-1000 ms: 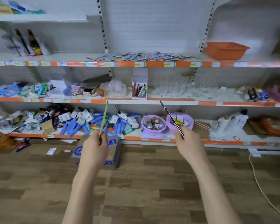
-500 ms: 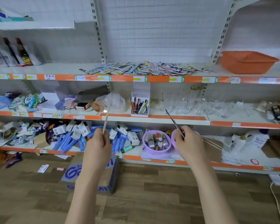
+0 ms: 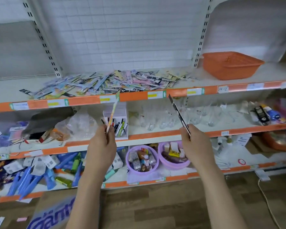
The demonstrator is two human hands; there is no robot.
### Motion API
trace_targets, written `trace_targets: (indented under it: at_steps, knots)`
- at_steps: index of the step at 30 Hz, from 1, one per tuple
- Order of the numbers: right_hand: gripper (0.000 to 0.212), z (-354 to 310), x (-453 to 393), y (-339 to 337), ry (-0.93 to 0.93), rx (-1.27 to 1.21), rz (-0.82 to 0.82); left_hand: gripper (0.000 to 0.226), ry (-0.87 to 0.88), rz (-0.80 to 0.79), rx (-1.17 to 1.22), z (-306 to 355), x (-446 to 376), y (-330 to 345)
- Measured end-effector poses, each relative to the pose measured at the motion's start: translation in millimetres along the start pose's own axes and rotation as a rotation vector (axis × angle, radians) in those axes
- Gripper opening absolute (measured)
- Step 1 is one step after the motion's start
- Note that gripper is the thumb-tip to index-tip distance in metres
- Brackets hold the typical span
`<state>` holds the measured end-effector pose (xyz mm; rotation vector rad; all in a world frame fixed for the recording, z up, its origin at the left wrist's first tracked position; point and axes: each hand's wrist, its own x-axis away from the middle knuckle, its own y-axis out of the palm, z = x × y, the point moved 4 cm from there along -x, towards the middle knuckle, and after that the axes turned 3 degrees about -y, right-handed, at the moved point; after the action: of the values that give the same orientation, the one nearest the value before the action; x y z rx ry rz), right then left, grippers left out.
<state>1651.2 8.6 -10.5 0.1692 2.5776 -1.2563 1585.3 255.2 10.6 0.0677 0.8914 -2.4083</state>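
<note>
The left hand (image 3: 101, 146), gripping a pale strip (image 3: 113, 111), and the right hand (image 3: 195, 142), gripping a dark strip (image 3: 178, 113), are raised in open air before the shelves, well apart. On the top shelf (image 3: 5, 87), a pile of flat packets (image 3: 106, 83) covers the middle and an orange basket (image 3: 229, 66) stands at the right. Bare shelf lies between them and at the far left, with tall open space above. A pen box (image 3: 117, 116) and clear glasses (image 3: 163, 119) crowd the middle shelf.
</note>
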Motion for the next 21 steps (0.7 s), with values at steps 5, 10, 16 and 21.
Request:
trace_targets:
  at_steps: [5, 10, 16, 21]
  knots:
    - [0.029, 50.2, -64.6, -11.4, 0.011, 0.01, -0.002, 0.03, -0.004, 0.007, -0.021, 17.3, -42.3, 63.2]
    - [0.03, 96.6, -135.8, -31.8, 0.023, 0.009, -0.004, 0.03, 0.005, 0.029, -0.02, 66.4, -77.5, 126.9]
    - [0.025, 132.3, -208.8, -37.5, 0.013, -0.051, 0.006, 0.036, -0.064, 0.063, 0.014, 109.3, -108.7, 179.2]
    - [0.026, 144.9, -257.6, -20.6, -0.027, -0.055, -0.04, 0.039, -0.143, 0.089, 0.09, 115.1, -141.9, 200.2]
